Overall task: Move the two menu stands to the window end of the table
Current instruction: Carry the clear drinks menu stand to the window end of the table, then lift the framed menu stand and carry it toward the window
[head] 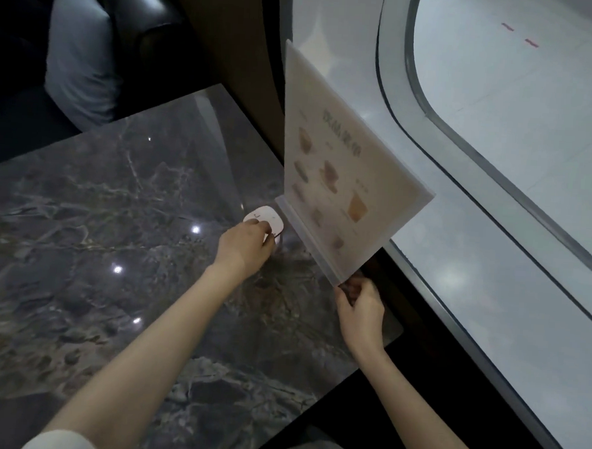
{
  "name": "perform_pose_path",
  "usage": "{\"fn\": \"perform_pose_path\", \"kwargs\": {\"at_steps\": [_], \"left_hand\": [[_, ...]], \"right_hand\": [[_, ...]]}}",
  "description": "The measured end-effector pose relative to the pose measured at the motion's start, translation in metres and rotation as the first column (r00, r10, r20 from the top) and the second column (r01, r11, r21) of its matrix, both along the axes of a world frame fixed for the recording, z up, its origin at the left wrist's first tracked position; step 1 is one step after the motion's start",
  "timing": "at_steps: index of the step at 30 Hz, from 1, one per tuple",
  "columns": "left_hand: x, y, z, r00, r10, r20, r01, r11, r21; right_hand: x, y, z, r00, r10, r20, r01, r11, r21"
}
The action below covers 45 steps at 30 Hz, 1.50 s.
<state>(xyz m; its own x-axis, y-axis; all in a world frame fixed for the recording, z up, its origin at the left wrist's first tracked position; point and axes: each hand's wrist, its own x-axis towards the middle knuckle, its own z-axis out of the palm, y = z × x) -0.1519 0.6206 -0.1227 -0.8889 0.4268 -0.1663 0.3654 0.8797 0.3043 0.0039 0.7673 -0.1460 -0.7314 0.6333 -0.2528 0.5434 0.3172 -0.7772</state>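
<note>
At the table's (98, 248) window edge, right fingers (353, 289) pinch the menu stand (342, 165); left fingers (265, 233) rest on a white pad (271, 219).

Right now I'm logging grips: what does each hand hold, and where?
The right hand pinches the near bottom corner of the tall menu stand. The left hand has its fingers on a small white stand, at its near edge.

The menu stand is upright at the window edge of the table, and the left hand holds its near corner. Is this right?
Not quite. In the head view the right hand holds the menu stand at its near corner; the left hand rests on a small white device.
</note>
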Motion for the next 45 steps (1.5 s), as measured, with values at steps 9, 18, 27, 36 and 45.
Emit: {"fn": "perform_pose_path", "kwargs": {"at_steps": [9, 18, 27, 36, 45], "left_hand": [[0.059, -0.099, 0.010, 0.993, 0.019, -0.114, -0.035, 0.990, -0.136], [0.130, -0.241, 0.042, 0.969, 0.121, -0.216, -0.165, 0.966, -0.199], [0.201, -0.365, 0.077, 0.752, 0.233, -0.617, -0.227, 0.970, 0.089], [0.232, -0.499, 0.068, 0.589, 0.508, -0.629, -0.511, 0.836, 0.197], [0.215, -0.588, 0.024, 0.564, 0.773, -0.291, -0.778, 0.616, 0.126]], "right_hand": [[-0.019, -0.064, 0.022, 0.847, 0.507, 0.161, -0.528, 0.838, 0.136], [-0.039, -0.198, 0.085, 0.649, 0.759, -0.037, -0.720, 0.630, 0.293], [-0.018, -0.351, 0.117, 0.383, 0.920, -0.084, -0.752, 0.363, 0.550], [0.002, -0.463, 0.093, 0.152, 0.985, 0.087, -0.772, 0.063, 0.632], [0.008, -0.520, 0.069, 0.219, 0.964, -0.149, -0.946, 0.248, 0.209]]}}
